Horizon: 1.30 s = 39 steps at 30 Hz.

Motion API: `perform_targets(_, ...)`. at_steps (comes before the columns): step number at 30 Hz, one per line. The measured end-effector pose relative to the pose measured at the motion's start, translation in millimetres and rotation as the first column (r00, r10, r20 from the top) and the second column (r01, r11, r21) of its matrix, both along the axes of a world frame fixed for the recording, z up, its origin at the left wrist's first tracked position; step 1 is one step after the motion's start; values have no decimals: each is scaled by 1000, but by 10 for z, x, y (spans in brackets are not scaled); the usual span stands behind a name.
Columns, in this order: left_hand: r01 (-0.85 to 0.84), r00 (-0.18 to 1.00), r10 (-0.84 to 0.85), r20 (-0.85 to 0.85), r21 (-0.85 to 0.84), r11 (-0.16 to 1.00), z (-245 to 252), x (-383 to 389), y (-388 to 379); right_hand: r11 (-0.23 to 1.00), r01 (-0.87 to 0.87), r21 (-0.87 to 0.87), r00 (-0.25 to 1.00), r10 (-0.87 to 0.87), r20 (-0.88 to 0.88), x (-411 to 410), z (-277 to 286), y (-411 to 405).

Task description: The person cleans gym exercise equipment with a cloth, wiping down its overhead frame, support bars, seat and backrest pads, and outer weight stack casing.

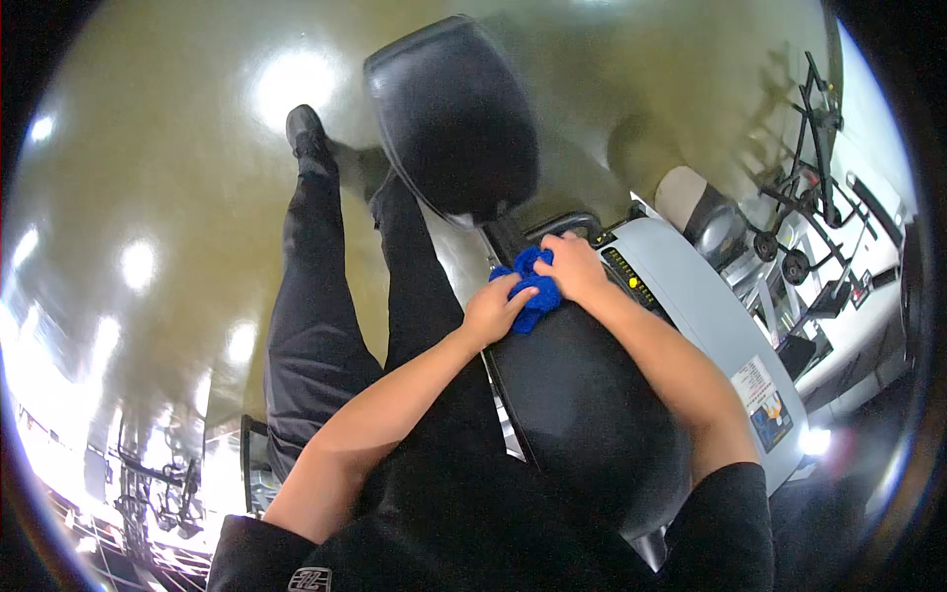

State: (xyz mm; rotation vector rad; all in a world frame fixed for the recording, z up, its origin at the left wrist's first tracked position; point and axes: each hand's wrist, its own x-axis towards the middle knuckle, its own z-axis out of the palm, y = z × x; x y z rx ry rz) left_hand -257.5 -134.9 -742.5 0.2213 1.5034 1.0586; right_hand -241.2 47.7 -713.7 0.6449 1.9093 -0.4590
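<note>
A bunched blue cloth [536, 292] is held between both hands, above the near end of a black padded seat [584, 399] on an exercise machine. My left hand [494, 307] grips its left side, with the thumb across it. My right hand [573, 265] grips the upper right side, near a black curved handle [566, 222]. Just right of that hand runs a dark strip with yellow marks and a yellow knob [634, 283]. Beyond the cloth stands a second black pad [459, 118], joined by a dark bar.
The machine's light grey housing [688, 288] curves along the right and bears a label with writing and a picture [762, 403]. Black frames of other gym equipment [806, 185] stand at the upper right, others at the lower left. My legs stand left of the machine on the shiny floor [192, 192].
</note>
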Motion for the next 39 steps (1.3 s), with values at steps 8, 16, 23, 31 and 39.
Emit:
perform_targets(8,237,953,-137,-269,388,890,1193,126,586,974,-135,183,979,159,-126,276,1752,354)
perform_targets(16,389,911,-237,-338,513,765,2718,247,387,944,23,330,965,65,-255,509,3314,23)
perform_targets(23,439,888,-213,-408,612,658,2904,233,178,912,48,408,968,58,-244,469,3321,-99)
perform_targets(31,628,762,-444,-470,703,333,2966,87,-131,771,399,496,878,-167,-448,557,3478,-716)
perform_targets(39,641,715,-268,-645,759,-115,2706,-15,-372,379,667,642,731,-166,-662,838,3663,-1767)
